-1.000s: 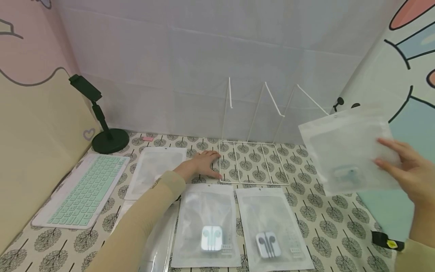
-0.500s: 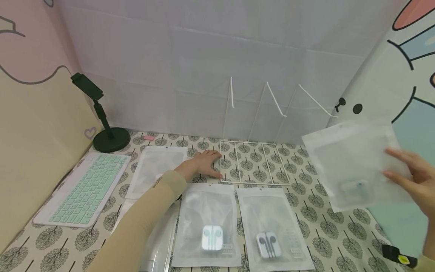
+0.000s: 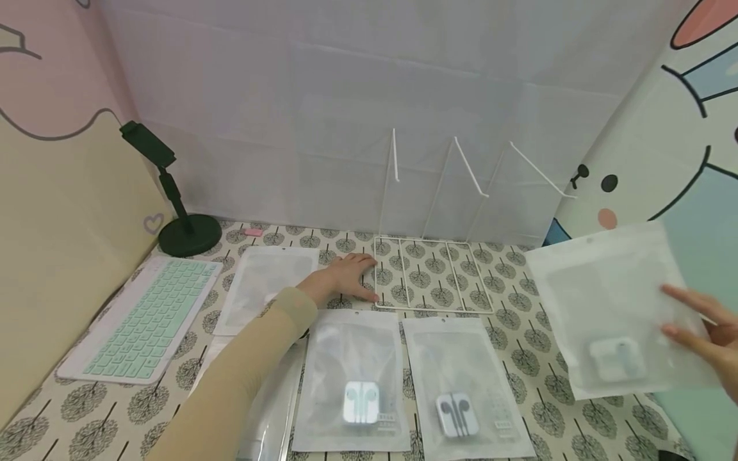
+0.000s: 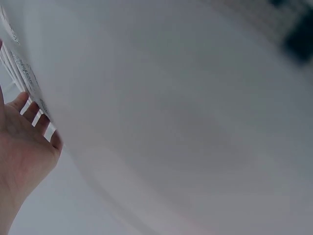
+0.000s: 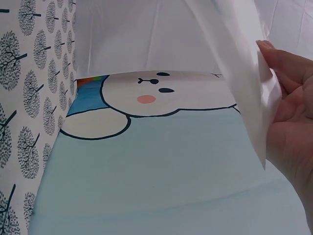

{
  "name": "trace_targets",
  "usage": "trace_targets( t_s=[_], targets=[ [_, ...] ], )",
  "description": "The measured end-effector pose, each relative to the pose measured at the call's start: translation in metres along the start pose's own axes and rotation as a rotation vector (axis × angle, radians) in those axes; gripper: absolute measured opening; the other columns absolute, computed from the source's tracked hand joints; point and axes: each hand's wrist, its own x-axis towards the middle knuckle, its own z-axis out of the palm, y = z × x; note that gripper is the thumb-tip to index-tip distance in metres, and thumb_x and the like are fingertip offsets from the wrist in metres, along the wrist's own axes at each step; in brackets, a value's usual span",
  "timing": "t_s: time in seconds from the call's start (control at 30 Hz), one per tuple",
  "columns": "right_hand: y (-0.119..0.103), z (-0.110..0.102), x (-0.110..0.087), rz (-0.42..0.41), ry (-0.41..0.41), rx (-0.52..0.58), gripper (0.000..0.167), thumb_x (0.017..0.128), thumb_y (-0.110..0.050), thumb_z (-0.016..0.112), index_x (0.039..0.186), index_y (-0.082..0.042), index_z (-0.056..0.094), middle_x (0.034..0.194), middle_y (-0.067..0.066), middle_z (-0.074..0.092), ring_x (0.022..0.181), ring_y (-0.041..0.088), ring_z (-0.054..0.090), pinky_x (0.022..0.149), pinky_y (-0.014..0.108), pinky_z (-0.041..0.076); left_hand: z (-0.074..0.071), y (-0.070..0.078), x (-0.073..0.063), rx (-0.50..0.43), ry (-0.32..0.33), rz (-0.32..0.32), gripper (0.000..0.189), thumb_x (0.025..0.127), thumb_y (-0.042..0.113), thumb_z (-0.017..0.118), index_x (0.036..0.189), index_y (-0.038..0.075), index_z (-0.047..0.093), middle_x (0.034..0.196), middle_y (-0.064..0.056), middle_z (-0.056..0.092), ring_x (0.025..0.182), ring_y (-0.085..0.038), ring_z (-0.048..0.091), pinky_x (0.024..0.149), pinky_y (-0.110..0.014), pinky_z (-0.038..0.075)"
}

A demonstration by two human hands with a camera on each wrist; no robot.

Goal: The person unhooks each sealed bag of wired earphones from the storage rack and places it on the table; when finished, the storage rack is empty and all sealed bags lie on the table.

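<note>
My right hand (image 3: 706, 336) pinches a white zip pouch (image 3: 605, 288) by its right side, raised at the right of the head view. Inside the pouch a boxed set of earphones (image 3: 617, 360) shows faintly. In the right wrist view the pouch (image 5: 234, 73) hangs from the thumb and fingers. My left hand (image 3: 346, 276) rests at the left edge of a white wire display rack (image 3: 435, 310), fingers relaxed and spread, fingertips at the wire. Its three upright hooks (image 3: 469, 166) point up and forward, with nothing hung on them.
Two pouches with earphones, a left one (image 3: 354, 346) and a right one (image 3: 450, 352), lie in front of the rack. Another pouch (image 3: 279, 262) lies under my left forearm, above clear plastic packaging (image 3: 273, 397). A mint keyboard (image 3: 150, 320) and dark phone stand (image 3: 187, 234) are leftward.
My right hand has moved down and to the right with the pouch, which now faces the camera more squarely. My left hand has stayed at the rack.
</note>
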Motion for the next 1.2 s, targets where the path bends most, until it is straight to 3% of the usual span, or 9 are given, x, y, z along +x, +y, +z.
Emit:
trace_targets(
  t_s=[0.27,0.43,0.57,0.7,0.77,0.8,0.9,1.1,1.2],
  targets=[
    [0.008,0.014,-0.018,0.119,-0.049,0.005,0.066,0.091,0.008,0.054,0.147,-0.019,0.035,0.131,-0.028,0.035,0.079,-0.01,0.059,0.045,0.026,0.053,0.0,0.0,0.001,-0.015,-0.004,0.002,0.099,0.074,0.069,0.061,0.151,0.019,0.024,0.158,-0.006,0.017,0.144,-0.032,0.015,0.113,-0.06,0.014],
    [0.013,0.026,-0.029,0.288,-0.131,-0.027,0.063,0.094,-0.008,0.058,0.148,-0.028,0.032,0.127,-0.032,0.031,0.074,-0.006,0.061,0.048,0.034,0.055,0.0,-0.001,0.001,-0.016,-0.003,0.004,0.099,0.074,0.069,0.062,0.151,0.019,0.024,0.158,-0.006,0.017,0.144,-0.031,0.014,0.112,-0.061,0.013],
    [0.017,0.035,-0.036,0.39,-0.161,-0.161,0.061,0.092,-0.027,0.062,0.146,-0.037,0.034,0.117,-0.038,0.03,0.067,-0.005,0.053,0.049,0.028,0.051,0.001,-0.002,0.003,-0.017,0.001,0.009,0.099,0.074,0.069,0.061,0.151,0.019,0.024,0.158,-0.006,0.017,0.144,-0.031,0.014,0.113,-0.061,0.013],
    [0.019,0.042,-0.038,0.443,-0.217,-0.31,0.061,0.089,-0.042,0.063,0.143,-0.043,0.035,0.113,-0.025,0.039,0.06,0.011,0.039,0.049,0.025,0.037,0.001,-0.003,0.005,-0.01,0.01,0.01,0.099,0.074,0.071,0.061,0.151,0.02,0.024,0.158,-0.006,0.018,0.144,-0.03,0.015,0.112,-0.06,0.013],
    [0.02,0.044,-0.038,0.452,-0.261,-0.328,0.06,0.089,-0.043,0.063,0.142,-0.044,0.036,0.1,-0.012,0.048,0.06,0.011,0.036,0.049,0.025,0.034,0.001,-0.004,0.005,-0.004,0.011,0.011,0.1,0.073,0.071,0.061,0.15,0.02,0.024,0.157,-0.006,0.018,0.144,-0.03,0.015,0.112,-0.061,0.014],
    [0.02,0.046,-0.038,0.444,-0.275,-0.33,0.059,0.089,-0.042,0.063,0.142,-0.043,0.038,0.099,-0.013,0.05,0.061,0.01,0.036,0.05,0.025,0.033,0.002,-0.004,0.005,-0.004,0.011,0.011,0.1,0.073,0.071,0.061,0.15,0.02,0.024,0.157,-0.006,0.018,0.144,-0.03,0.015,0.112,-0.061,0.014],
    [0.024,0.049,-0.041,0.41,-0.298,-0.314,0.057,0.089,-0.036,0.065,0.141,-0.037,0.043,0.098,-0.023,0.049,0.067,0.002,0.039,0.053,0.023,0.035,0.002,-0.005,0.005,0.001,0.011,0.013,0.1,0.073,0.072,0.06,0.15,0.02,0.024,0.157,-0.006,0.018,0.144,-0.03,0.015,0.112,-0.061,0.014],
    [0.033,0.059,-0.044,0.316,-0.318,-0.248,0.055,0.089,-0.029,0.065,0.141,-0.024,0.046,0.116,-0.04,0.035,0.085,-0.009,0.038,0.064,0.016,0.033,0.002,-0.004,0.005,0.0,0.005,0.008,0.1,0.073,0.072,0.06,0.151,0.02,0.023,0.158,-0.006,0.018,0.144,-0.029,0.015,0.112,-0.06,0.014],
    [0.041,0.063,-0.047,0.27,-0.339,-0.201,0.054,0.091,-0.025,0.063,0.142,-0.02,0.045,0.117,-0.045,0.027,0.102,-0.021,0.032,0.081,0.006,0.029,0.003,-0.003,0.005,0.004,0.002,0.006,0.101,0.073,0.072,0.06,0.151,0.02,0.023,0.158,-0.005,0.017,0.144,-0.03,0.015,0.112,-0.06,0.014]
  ],
)
